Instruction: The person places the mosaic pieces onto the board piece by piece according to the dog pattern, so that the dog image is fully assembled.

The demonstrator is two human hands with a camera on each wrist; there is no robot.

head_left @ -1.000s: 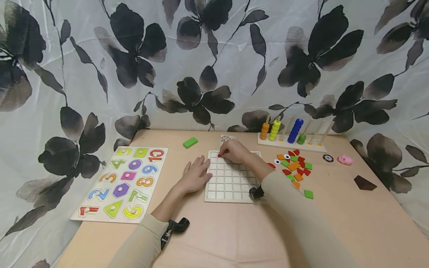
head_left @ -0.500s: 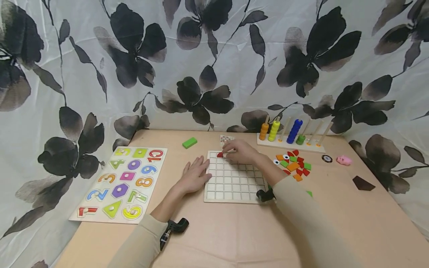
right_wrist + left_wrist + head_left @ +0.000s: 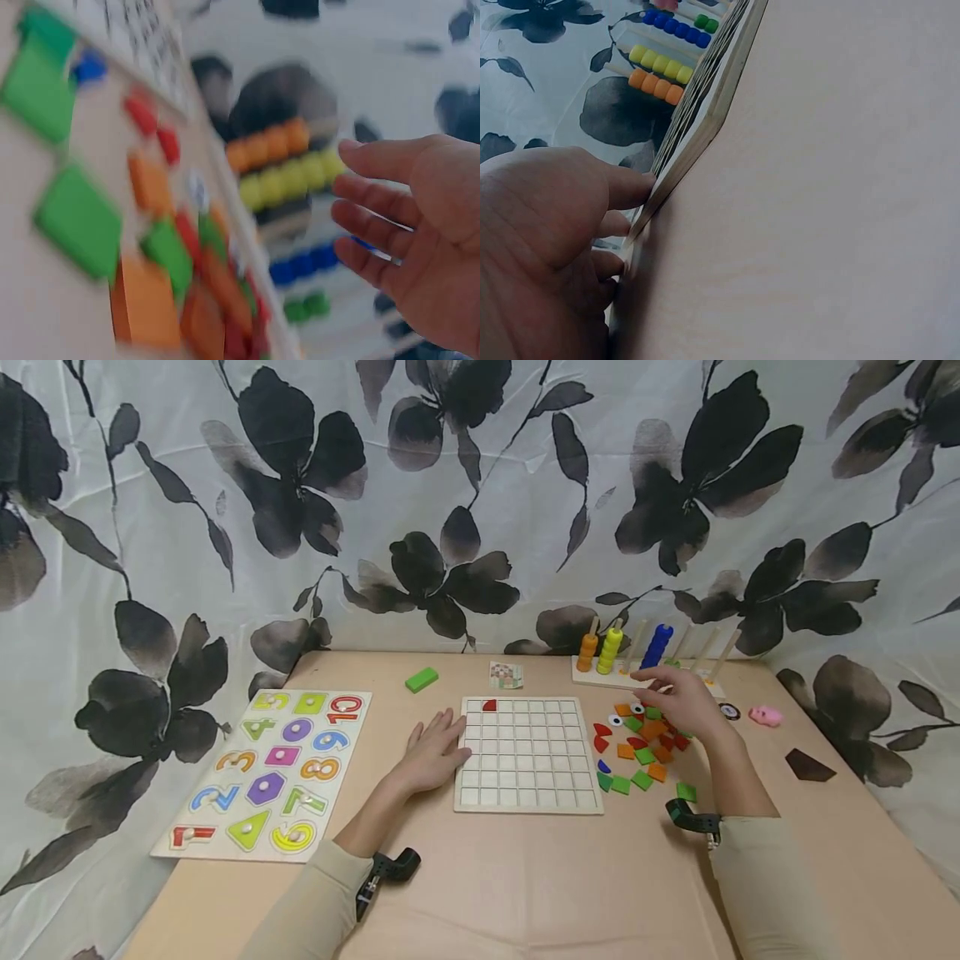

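A white grid board (image 3: 528, 760) lies on the table in the head view, with one red piece (image 3: 490, 706) in a cell of its far row. My left hand (image 3: 435, 753) lies with fingers spread at the board's left edge; in the left wrist view its thumb touches the board's rim (image 3: 718, 112). My right hand (image 3: 682, 697) hovers over the far side of a heap of coloured pieces (image 3: 642, 779), fingers extended and holding nothing. In the right wrist view, green tiles (image 3: 79, 221), orange tiles (image 3: 150, 311) and red pieces lie beside that hand.
A peg stand with coloured beads (image 3: 610, 652) stands behind the heap. A number puzzle board (image 3: 255, 777) lies at left. A small picture card (image 3: 506, 675), a green block (image 3: 422, 679), a pink pig figure (image 3: 766, 716) and a dark brown pentagon (image 3: 809, 766) lie around.
My right hand has let go of the red piece, leaving it in the far row of the grid, and has moved right over the heap. My left hand stays in place.
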